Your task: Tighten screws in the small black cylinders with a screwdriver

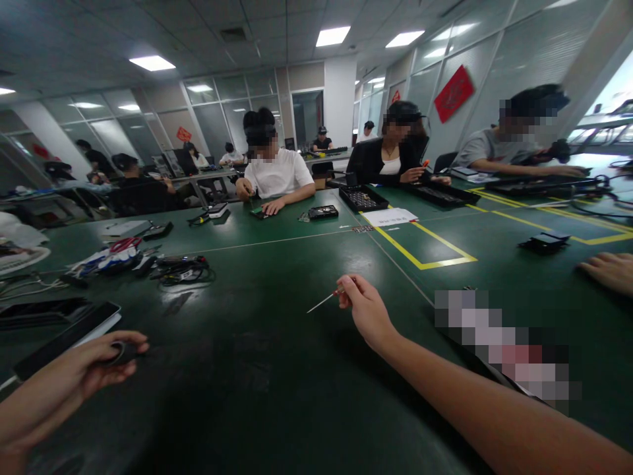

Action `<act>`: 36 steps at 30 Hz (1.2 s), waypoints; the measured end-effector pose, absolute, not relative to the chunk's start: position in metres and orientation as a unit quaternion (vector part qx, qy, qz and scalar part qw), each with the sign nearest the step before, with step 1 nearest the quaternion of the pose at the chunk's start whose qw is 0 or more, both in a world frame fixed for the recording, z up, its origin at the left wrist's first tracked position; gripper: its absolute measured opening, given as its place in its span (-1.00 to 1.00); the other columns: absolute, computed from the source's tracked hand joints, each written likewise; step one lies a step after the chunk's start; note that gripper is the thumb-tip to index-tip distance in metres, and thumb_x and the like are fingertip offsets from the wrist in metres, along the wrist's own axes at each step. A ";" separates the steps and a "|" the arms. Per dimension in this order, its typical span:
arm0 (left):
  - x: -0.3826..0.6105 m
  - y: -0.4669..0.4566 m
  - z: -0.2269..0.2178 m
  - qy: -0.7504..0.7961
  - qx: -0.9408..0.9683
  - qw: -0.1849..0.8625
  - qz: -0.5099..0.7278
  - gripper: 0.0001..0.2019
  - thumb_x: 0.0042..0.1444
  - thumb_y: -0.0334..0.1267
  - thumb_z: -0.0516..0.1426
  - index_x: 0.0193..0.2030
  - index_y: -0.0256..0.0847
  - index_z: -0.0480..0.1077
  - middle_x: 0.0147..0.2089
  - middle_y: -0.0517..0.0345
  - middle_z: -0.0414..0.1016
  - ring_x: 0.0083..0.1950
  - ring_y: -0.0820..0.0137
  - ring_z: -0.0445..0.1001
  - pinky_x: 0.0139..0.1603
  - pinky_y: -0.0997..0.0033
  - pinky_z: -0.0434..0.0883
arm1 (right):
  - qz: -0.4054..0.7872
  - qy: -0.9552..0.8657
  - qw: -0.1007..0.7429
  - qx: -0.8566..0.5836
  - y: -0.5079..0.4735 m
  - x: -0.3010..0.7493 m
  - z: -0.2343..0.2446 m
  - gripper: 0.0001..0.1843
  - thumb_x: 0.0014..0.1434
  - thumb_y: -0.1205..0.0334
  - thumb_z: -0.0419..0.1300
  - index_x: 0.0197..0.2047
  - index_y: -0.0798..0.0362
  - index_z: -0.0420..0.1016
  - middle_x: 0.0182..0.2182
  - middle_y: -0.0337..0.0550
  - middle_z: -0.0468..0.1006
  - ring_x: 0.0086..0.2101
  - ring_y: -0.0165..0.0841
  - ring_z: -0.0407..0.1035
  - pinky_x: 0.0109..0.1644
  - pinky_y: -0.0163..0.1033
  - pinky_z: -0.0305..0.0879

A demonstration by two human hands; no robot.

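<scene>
My right hand [363, 307] is closed in a pinch around a slim screwdriver [321, 303], raised over the middle of the green table. Its thin metal shaft slants down to the left, and a little of a reddish handle shows at my fingers. At lower left, my left hand [111, 363] grips a dark, ring-like object [119, 354] between thumb and fingers. Its exact kind is unclear, since my fingers cover part of it. Just behind that hand lies a long black case-like piece [69, 340] with a pale edge.
Bundled black cables [180, 269] and a heap of coloured wires [113, 254] lie at left. Across the green table [277, 277], a person in white [281, 175] works on a board. Black trays [363, 198] stand farther back. At right are a small black part [544, 241] and another person's hand [610, 270].
</scene>
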State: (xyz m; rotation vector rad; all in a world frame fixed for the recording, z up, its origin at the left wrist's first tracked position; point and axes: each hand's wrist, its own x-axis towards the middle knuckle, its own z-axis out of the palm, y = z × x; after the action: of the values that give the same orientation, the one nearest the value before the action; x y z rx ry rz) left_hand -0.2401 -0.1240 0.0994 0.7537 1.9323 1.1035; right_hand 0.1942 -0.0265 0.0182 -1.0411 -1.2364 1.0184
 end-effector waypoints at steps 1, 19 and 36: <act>-0.230 -0.116 0.101 0.734 0.311 0.414 0.439 -0.73 -0.25 -0.23 0.25 -0.29 -0.11 0.50 -0.28 0.18 0.63 -0.32 0.26 0.54 -0.31 0.33 0.58 | 0.434 -0.531 0.575 -0.445 -0.027 0.195 0.019 -0.66 0.32 -0.08 0.09 -0.26 0.01 0.47 -0.44 -0.23 0.47 -0.45 -0.36 0.33 -0.35 -0.22 0.25; -0.013 0.015 0.047 0.526 0.582 0.502 0.363 -0.76 0.02 -0.42 0.10 -0.15 -0.26 0.49 -0.17 0.03 0.53 -0.18 0.33 0.59 -0.08 0.32 0.53 | 0.449 -0.508 0.582 -0.449 -0.032 0.196 0.031 -0.65 0.27 -0.11 0.14 -0.28 0.01 0.47 -0.49 -0.25 0.44 -0.52 -0.40 0.26 -0.44 -0.26 0.21; -0.001 0.002 0.010 0.440 0.783 0.252 0.362 -0.71 0.12 -0.29 0.28 0.02 -0.12 0.49 -0.02 0.09 0.55 0.02 0.23 0.50 0.11 0.20 0.41 | 0.370 -0.538 0.606 -0.454 -0.029 0.203 0.035 -0.64 0.28 -0.13 0.13 -0.23 0.00 0.51 -0.50 -0.22 0.46 -0.40 -0.30 0.39 -0.31 -0.21 0.30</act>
State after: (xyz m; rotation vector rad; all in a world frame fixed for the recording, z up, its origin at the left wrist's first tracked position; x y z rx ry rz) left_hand -0.0006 0.0023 0.0098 2.1286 1.1959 0.9840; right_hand 0.2033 -0.0289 0.0348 -1.0500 -1.2451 0.8559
